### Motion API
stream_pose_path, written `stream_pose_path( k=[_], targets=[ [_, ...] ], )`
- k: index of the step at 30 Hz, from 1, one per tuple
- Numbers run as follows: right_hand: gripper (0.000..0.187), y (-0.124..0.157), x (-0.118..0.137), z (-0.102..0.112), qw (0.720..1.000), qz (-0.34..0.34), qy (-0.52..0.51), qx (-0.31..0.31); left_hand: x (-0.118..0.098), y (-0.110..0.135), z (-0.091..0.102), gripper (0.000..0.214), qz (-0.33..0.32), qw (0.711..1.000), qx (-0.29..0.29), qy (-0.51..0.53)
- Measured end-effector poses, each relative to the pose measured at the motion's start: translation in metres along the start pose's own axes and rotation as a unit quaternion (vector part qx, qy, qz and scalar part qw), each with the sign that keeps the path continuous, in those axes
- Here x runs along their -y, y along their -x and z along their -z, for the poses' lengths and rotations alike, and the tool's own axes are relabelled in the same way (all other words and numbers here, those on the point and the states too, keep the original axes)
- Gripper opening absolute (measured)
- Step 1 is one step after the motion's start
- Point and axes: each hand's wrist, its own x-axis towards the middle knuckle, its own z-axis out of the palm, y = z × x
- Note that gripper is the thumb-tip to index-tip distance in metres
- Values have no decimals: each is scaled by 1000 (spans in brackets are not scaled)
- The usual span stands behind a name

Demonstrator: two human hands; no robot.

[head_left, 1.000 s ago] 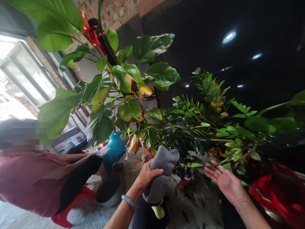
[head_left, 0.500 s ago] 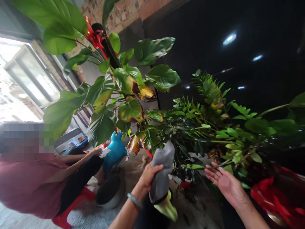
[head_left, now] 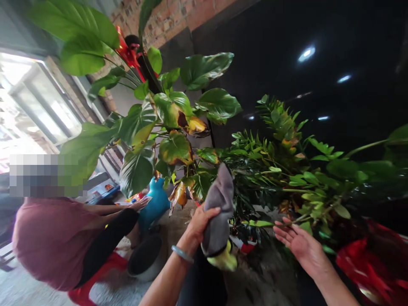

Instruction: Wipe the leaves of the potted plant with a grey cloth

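My left hand [head_left: 198, 224] is closed around a soft grey cloth [head_left: 218, 212], thumb across its front. The cloth stands up above my fist, and a yellow-green part [head_left: 225, 259] hangs from its lower end. Palm up, my right hand [head_left: 299, 244] is open, fingers loosely bent by a thin green stem [head_left: 299, 219] of the low plant. Its fingertips seem to touch the stem, though I cannot tell if they bear it. Leafy green plants [head_left: 270, 170] spread just beyond both hands. A large-leaved plant [head_left: 175, 146] with browned, yellowed edges rises at left of centre.
At the left, a person in a dark pink shirt [head_left: 51, 242] sits on a red stool [head_left: 102, 270] near a blue vase-shaped object [head_left: 156, 202]. A grey bucket [head_left: 146, 257] stands on the floor. Red wrapping [head_left: 372, 263] lies at lower right, before a dark glossy wall [head_left: 318, 55].
The cloth has risen slightly in my left hand, its top now narrower and higher, its yellow-green end bunched up. My right hand has hardly moved. The seated person appears slightly further right.
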Motion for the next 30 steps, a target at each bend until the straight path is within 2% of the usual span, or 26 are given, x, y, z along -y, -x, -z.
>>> stream_pose_path(
  k=[2,4,8,10,12,14,17,19,22,24,26,28,30],
  targets=[
    [31,2,1,1,1000,7,2,0,9,8,3,45,43,998,46,-8],
    [31,4,0,0,999,28,2,-20,0,15,4,46,26,999,40,-1],
    [32,5,-3,-5,999,37,6,-33,-40,10,-2,45,-115,992,-49,32],
    [31,3,-4,-6,999,34,3,-36,-49,0,-7,45,-156,984,-70,54],
    [30,2,-3,-6,999,32,1,-32,-42,-8,-12,45,-124,989,-61,59],
    [31,2,-1,-6,1000,20,2,-20,-22,-10,-15,43,-45,998,-33,38],
    [34,6,2,-8,1000,9,0,-26,8,0,-17,43,52,998,33,7],
    [34,9,3,-10,999,14,-2,-48,12,10,-19,46,67,995,74,5],
    [34,11,4,-14,998,17,-1,-59,-12,16,-26,50,-7,996,89,16],
    [33,11,4,-16,998,19,-2,-58,-35,8,-32,50,-92,993,61,32],
    [33,11,4,-18,998,19,-3,-58,-48,-6,-37,50,-150,987,20,56],
    [33,11,3,-19,998,19,-4,-59,-44,-19,-41,48,-159,985,-14,64],
    [34,11,2,-19,998,23,-5,-59,-23,-25,-42,46,-113,992,-20,47]
  ],
)
